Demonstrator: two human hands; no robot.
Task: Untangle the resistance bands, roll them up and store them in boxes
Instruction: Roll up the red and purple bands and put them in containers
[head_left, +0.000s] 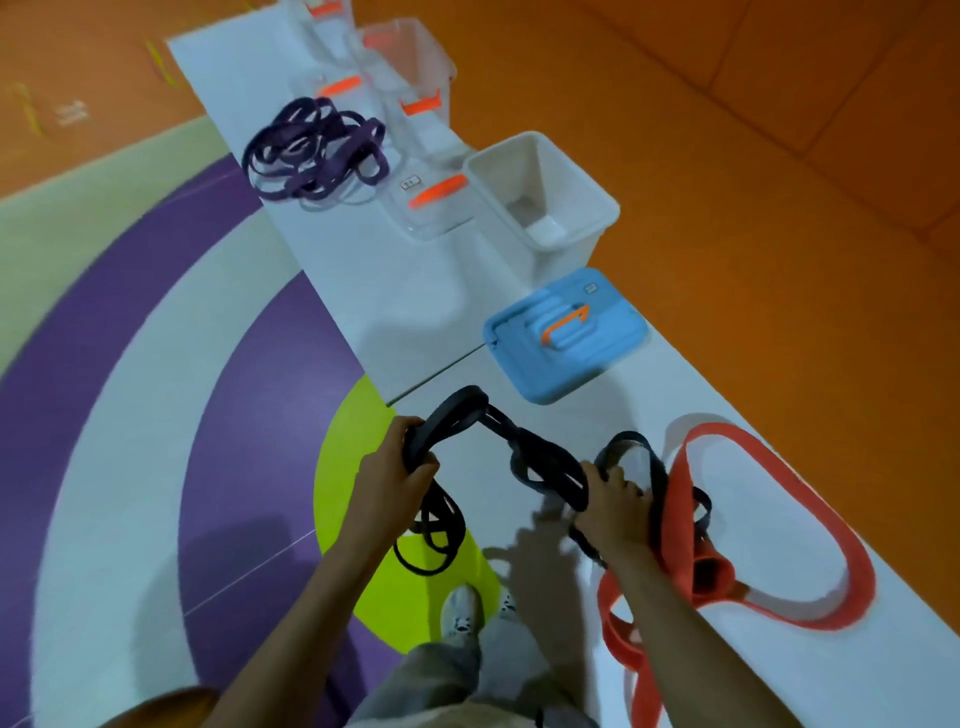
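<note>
Near the blue box (566, 332), left hand (397, 470) and right hand (610, 501) clamp curled fingers round the black band (519, 441), apparently to stretch its tangle open.

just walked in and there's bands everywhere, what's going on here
A person stands at a long white table, untangling a knotted black band. The left hand grips one looped end and the right hand grips another part. A red band lies beside the right hand, caught up with the black one. A purple pile waits further along. The white box stands open with no bands visible inside, next to a blue lid.
</note>
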